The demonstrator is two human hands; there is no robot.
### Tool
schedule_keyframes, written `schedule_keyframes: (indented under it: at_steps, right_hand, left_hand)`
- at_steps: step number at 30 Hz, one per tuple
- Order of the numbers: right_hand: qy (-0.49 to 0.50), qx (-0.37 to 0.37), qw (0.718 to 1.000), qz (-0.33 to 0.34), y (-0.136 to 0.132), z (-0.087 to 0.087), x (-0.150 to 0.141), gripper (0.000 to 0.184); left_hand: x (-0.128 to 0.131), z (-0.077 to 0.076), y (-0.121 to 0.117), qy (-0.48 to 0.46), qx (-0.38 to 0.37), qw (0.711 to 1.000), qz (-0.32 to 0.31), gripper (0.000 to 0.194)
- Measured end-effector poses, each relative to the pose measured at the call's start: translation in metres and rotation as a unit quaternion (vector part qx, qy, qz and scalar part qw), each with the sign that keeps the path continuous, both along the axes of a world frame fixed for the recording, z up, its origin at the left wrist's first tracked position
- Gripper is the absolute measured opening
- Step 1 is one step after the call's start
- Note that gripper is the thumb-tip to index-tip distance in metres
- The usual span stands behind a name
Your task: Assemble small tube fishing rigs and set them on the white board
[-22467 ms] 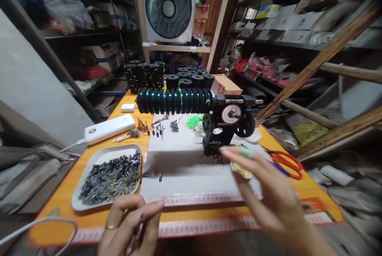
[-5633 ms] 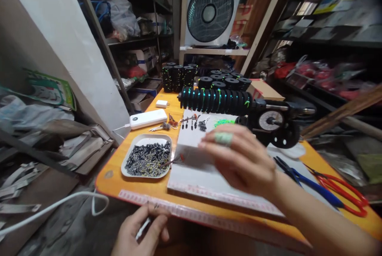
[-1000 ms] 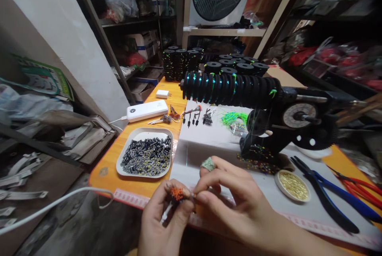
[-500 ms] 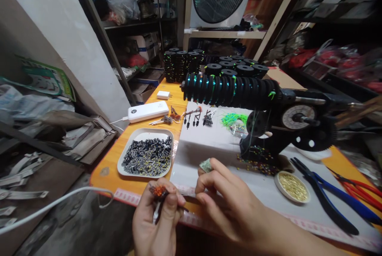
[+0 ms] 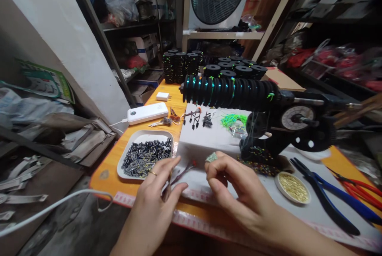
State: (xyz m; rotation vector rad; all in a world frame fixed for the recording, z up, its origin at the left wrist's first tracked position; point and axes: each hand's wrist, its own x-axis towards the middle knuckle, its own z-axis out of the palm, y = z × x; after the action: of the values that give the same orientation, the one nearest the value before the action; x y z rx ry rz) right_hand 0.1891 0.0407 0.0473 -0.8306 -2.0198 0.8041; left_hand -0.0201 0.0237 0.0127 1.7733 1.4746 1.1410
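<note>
My left hand (image 5: 153,196) is turned palm down at the table's front edge, with a gap between its thumb and forefinger. Thin dark purplish strands (image 5: 182,173) with an orange-red tip stick out from that gap over the white paper; their near end is hidden under the palm. To the right, my right hand (image 5: 238,192) is curled, thumb close to the bent fingers, and what is between them is hidden. Greenish tape (image 5: 211,157) wraps one of its fingertips. By the left fingers stands a white tray (image 5: 121,166) of small black and grey tube-like pieces.
A black machine (image 5: 229,91) with ribbed rollers stands behind my hands. Rightward lie a small dish (image 5: 279,190) of gold bits and blue-handled pliers (image 5: 325,192). Farther back are bright green strands (image 5: 234,121), small dark parts (image 5: 193,119) and a white power bank (image 5: 147,113).
My left hand has turned from a palm-up grip on a dark, orange-flecked bundle to palm down, and thin strands now show beyond it. My right hand has shifted slightly right and curled more.
</note>
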Motion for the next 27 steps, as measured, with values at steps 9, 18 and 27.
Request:
schedule_keyframes:
  at_steps: [9,18,27]
  right_hand:
    - [0.029,0.032,0.999,-0.007,0.001,0.001,-0.001,0.011]
    - [0.108,0.004,0.993,-0.055,-0.004,-0.001,-0.004,0.01]
    - [0.056,0.05,0.997,-0.02,-0.003,-0.002,-0.006,0.011]
  left_hand:
    - [0.035,0.007,-0.022,-0.451,-0.108,0.886,0.014,0.022]
    - [0.059,0.004,-0.033,-0.548,-0.202,0.811,-0.028,0.033]
    - [0.064,0.004,-0.036,-0.543,-0.14,0.826,0.054,0.033]
